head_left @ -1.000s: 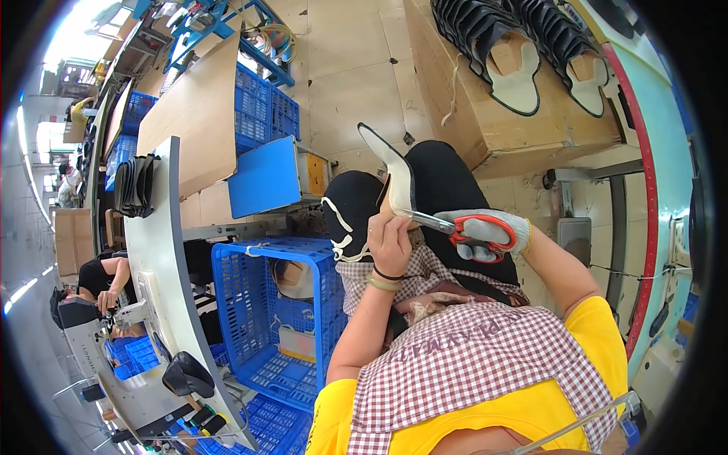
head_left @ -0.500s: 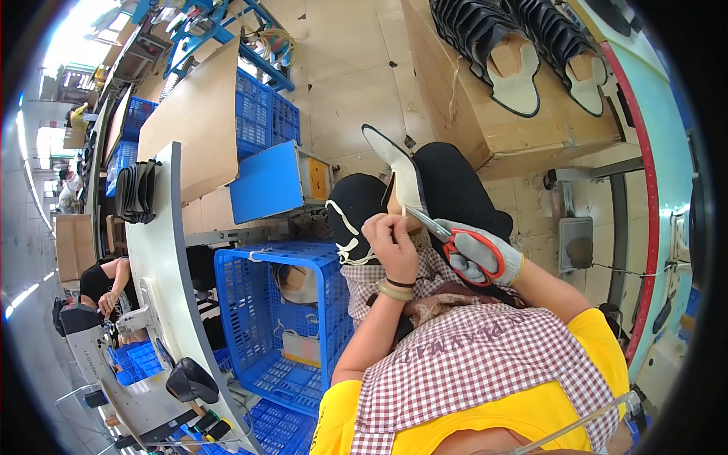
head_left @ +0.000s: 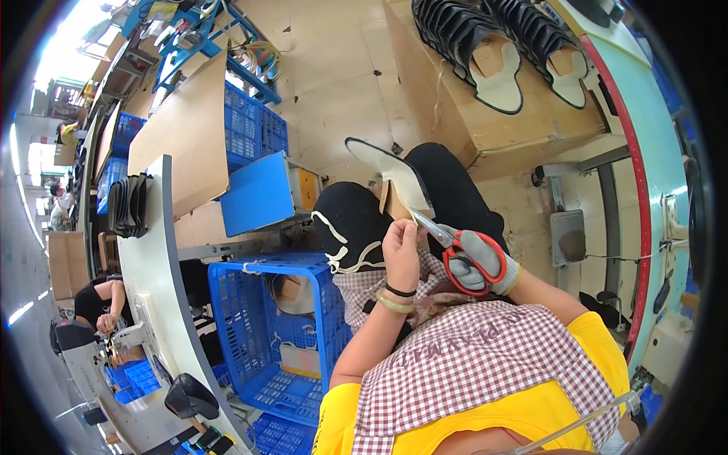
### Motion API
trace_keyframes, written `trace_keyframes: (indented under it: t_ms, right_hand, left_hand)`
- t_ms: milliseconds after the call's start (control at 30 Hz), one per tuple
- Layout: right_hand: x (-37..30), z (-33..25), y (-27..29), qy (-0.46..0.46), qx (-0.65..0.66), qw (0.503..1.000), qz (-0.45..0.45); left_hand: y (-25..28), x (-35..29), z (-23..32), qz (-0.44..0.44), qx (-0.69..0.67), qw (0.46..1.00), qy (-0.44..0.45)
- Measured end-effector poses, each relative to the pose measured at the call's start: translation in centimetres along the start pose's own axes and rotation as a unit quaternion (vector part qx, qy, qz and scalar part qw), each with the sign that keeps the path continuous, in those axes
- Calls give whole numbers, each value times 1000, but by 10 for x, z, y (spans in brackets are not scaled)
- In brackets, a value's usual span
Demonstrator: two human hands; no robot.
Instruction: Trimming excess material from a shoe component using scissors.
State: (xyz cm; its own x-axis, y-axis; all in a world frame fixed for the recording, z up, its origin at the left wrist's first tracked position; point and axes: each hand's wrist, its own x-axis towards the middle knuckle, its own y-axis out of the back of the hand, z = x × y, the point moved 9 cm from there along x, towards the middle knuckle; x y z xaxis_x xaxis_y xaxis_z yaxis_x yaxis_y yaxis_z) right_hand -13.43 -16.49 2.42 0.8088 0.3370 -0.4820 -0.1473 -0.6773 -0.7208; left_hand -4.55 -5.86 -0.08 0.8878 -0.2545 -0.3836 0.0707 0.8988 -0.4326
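Observation:
Across my lap lies a shoe upper (head_left: 402,173), cream on the inside with a dark edge and a tan piece. Its near end is at my left hand (head_left: 402,246), whose thumb and fingers are pinched together on that end. My right hand (head_left: 479,262), in a grey-white glove, grips red-handled scissors (head_left: 434,228). The blades point up and left, their tips at the upper's edge beside my left fingertips. Whether they are cutting into it is hard to make out. Thin white strips (head_left: 341,250) rest on my left thigh.
A blue plastic crate (head_left: 326,334) with cream pieces inside stands left of my lap. A cardboard box (head_left: 493,136) at the upper right bears rows of dark shoe uppers (head_left: 455,49). At far left, a person (head_left: 106,299) works by a sewing machine (head_left: 91,364).
The view has shifted slightly. My left fingers have closed in nearer the scissor tips, and the upper has turned a little. The scissor handles look wider apart.

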Motion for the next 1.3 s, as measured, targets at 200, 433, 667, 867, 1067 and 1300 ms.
trace_keyframes:
  t_ms: [200,433,667,867,1067,1300]
  right_hand:
    - [-1,7,2,-23,73,996,-40]
    - [-1,0,-13,25,-6,1000,14]
    - [-3,7,-7,37,19,994,101]
    - [-1,6,-8,50,34,991,117]
    - [3,6,-5,68,34,992,99]
    - [12,-1,-1,70,35,992,96]
  left_hand:
    - [-6,0,-9,-38,-15,999,7]
    - [-9,4,-20,-66,-22,997,31]
    - [-26,-9,-27,-112,17,993,33]
    - [-24,-10,-32,-139,13,989,39]
    - [-21,-12,-31,-177,65,982,20]
    - [-22,-14,-30,-202,81,976,27]
